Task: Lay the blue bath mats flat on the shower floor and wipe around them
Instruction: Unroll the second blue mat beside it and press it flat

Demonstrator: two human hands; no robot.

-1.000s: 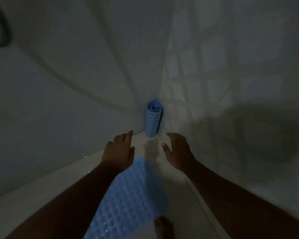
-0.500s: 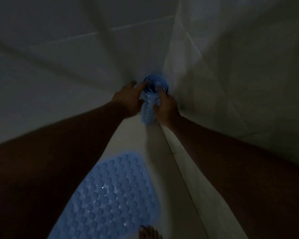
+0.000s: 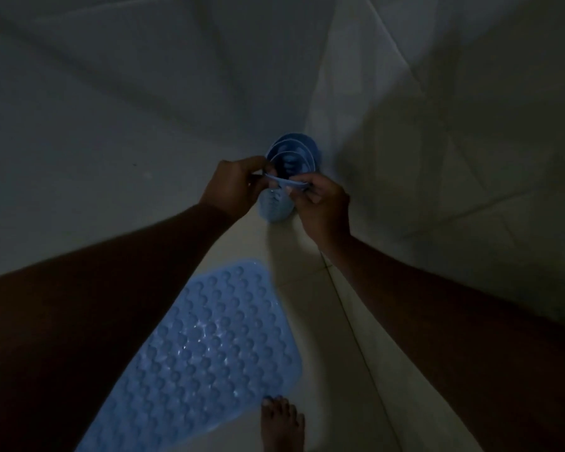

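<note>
A rolled blue bath mat (image 3: pixel 292 158) stands upright in the far corner of the dim shower, its coils loosening at the top. My left hand (image 3: pixel 234 184) and my right hand (image 3: pixel 323 203) both pinch the mat's outer top edge, which is pulled toward me. A second blue bath mat (image 3: pixel 203 357) with round bumps lies flat on the pale floor in front, partly hidden by my left forearm.
Tiled walls (image 3: pixel 111 119) meet at the corner behind the roll. My bare foot (image 3: pixel 282 422) stands on the floor tiles (image 3: pixel 327 337) just right of the flat mat's near corner. The light is low.
My hands reached forward from above the flat mat to the rolled mat, gripped it, and now hold its outer edge pulled open at the top.
</note>
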